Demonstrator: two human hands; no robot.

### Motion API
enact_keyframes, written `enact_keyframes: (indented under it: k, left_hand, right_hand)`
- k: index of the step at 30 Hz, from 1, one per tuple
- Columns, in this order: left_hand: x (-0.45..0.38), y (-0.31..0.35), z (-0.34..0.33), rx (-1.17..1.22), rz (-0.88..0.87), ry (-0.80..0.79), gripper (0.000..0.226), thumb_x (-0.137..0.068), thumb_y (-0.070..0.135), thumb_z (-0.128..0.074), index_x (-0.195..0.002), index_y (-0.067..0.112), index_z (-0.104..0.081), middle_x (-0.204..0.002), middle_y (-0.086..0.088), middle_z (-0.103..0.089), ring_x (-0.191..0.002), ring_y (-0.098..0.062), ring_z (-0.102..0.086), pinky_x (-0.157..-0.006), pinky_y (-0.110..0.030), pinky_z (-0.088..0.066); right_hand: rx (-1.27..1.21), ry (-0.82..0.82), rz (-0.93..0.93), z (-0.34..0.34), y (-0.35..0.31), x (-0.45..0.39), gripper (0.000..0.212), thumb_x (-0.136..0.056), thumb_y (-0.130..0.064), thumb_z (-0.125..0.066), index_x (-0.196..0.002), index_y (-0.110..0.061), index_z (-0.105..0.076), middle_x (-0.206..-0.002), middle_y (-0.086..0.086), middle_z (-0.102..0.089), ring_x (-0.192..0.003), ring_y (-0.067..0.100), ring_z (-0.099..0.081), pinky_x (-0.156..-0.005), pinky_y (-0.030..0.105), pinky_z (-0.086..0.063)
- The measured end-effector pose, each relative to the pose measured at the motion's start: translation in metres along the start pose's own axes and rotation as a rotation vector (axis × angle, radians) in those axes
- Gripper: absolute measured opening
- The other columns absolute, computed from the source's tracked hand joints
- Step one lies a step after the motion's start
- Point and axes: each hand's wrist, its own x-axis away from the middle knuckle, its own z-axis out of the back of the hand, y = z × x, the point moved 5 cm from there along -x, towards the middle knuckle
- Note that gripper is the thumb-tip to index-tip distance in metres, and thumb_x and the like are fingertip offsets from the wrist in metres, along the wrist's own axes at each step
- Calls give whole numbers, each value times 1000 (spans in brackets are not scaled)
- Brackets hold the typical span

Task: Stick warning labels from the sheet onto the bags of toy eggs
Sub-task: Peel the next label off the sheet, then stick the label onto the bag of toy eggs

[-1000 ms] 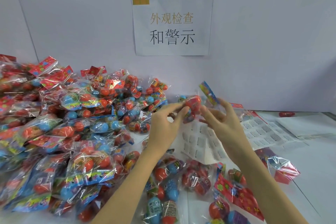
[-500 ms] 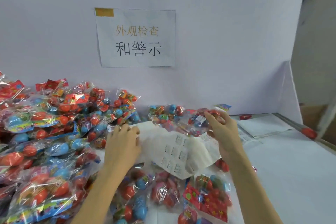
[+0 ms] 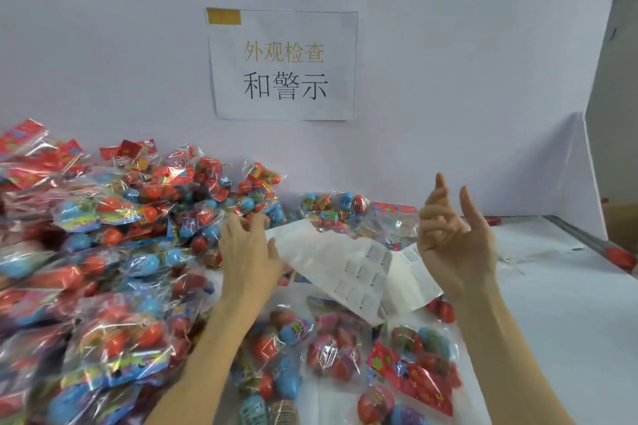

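Neither grip has hold of anything. Left hand [image 3: 247,252] lies palm down with fingers spread and lightly bent, its fingertips at the edge of the big heap of bags and its thumb side just beside the near-left corner of the label sheet; whether it touches the sheet cannot be told. Right hand [image 3: 455,241] is lifted above the counter, palm turned inward, fingers straight and apart, holding nothing.

A pale wall [image 3: 448,62] fills the upper half of the view, with a white paper sign [image 3: 283,65] stuck to it, printed in Chinese characters with a yellow tab at its top left corner. Below it runs the white counter [image 3: 559,314], bare on the right side, where a loose red egg [image 3: 619,257] lies near the edge.

A large heap of bags [image 3: 103,269] of red and blue toy eggs covers the left of the counter, reaching back to the wall. A smaller bag by the wall [image 3: 333,209] sits behind the sheet, between the two hands. More bags in front [image 3: 345,352] lie near the forearms, some under the sheet's lower edge.

Between the two hands, the label sheet [image 3: 348,269] lies slanted across the bags, its small printed labels in rows towards its right half. Its right end passes behind the right hand, and its left corner is at the left hand.
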Motion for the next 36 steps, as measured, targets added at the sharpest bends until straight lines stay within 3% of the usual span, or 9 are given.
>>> enact_keyframes:
  k: [3, 5, 9, 11, 13, 17, 25, 29, 36]
  left_hand:
    - [-2, 8, 13, 285, 9, 141, 29, -99, 11, -69, -127, 9, -63, -122, -12, -46, -112, -26, -48, -99, -32, -44]
    - [-2, 14, 21, 451, 31, 196, 24, -101, 17, -68, -124, 11, -65, -123, -10, -49, -114, -22, -50, -100, -17, -38]
    - [3, 24, 41, 579, -26, 389, 17, -101, 15, -68, -117, 8, -68, -122, -15, -54, -111, 1, -47, -95, -1, -33]
    - [4, 29, 44, 600, -76, 410, 17, -100, 15, -69, -114, 7, -69, -121, -18, -55, -109, 13, -45, -93, 0, -35]
    - [6, 35, 38, 630, -124, 330, 19, -98, 20, -72, -113, 10, -70, -121, -14, -52, -111, 4, -49, -93, -4, -39]
    - [11, 48, 20, 733, -166, 76, 35, -94, 43, -68, -122, 20, -67, -125, 1, -51, -110, -3, -56, -94, -12, -46]
    - [3, 28, -2, 1048, 153, -264, 29, -98, 45, -65, -119, 26, -72, -111, 5, -76, -104, -10, -73, -95, -33, -60]
    - [2, 26, -3, 1001, 117, -242, 17, -98, 36, -73, -107, 22, -79, -99, 5, -79, -96, -14, -74, -90, -36, -62]
    - [1, 28, -1, 995, 34, -204, 13, -97, 19, -75, -92, 29, -82, -90, 4, -80, -84, -16, -76, -75, -23, -60]
  right_hand:
    - [221, -45, -113, -2, 25, -5, 38, -101, -32, -59, -127, -9, -74, -101, 5, -70, -72, 10, -68, -60, 17, -57]
    - [431, -130, -205, -4, 45, -6, 44, -103, -33, -58, -138, -7, -67, -128, 14, -70, -108, 26, -74, -84, 30, -63]
    - [845, -282, -366, -1, 82, 2, 51, -106, -40, -57, -150, -13, -55, -147, 18, -61, -136, 39, -59, -111, 53, -51]
    - [1009, -222, -319, 1, 93, 5, 56, -99, -52, -66, -146, -21, -60, -141, 9, -67, -131, 30, -65, -109, 50, -53]
    - [1081, -193, -263, -1, 101, 7, 62, -92, -59, -70, -143, -24, -61, -133, 3, -72, -125, 25, -68, -107, 45, -55]
    - [1118, -139, -156, -5, 99, 6, 37, -96, -42, -74, -126, -21, -75, -118, 10, -78, -111, 28, -74, -91, 33, -61]
    - [808, -4, -82, 0, 81, -4, 40, -92, -20, -71, -129, -5, -66, -123, 18, -74, -115, 30, -71, -96, 36, -61]
    - [940, -77, -119, -6, 87, 2, 42, -98, -33, -68, -136, -17, -63, -123, 14, -75, -110, 31, -74, -83, 34, -62]
    - [866, 135, -2, -3, 78, 6, 25, -96, -35, -69, -105, -16, -84, -103, 8, -80, -86, 17, -75, -70, 28, -60]
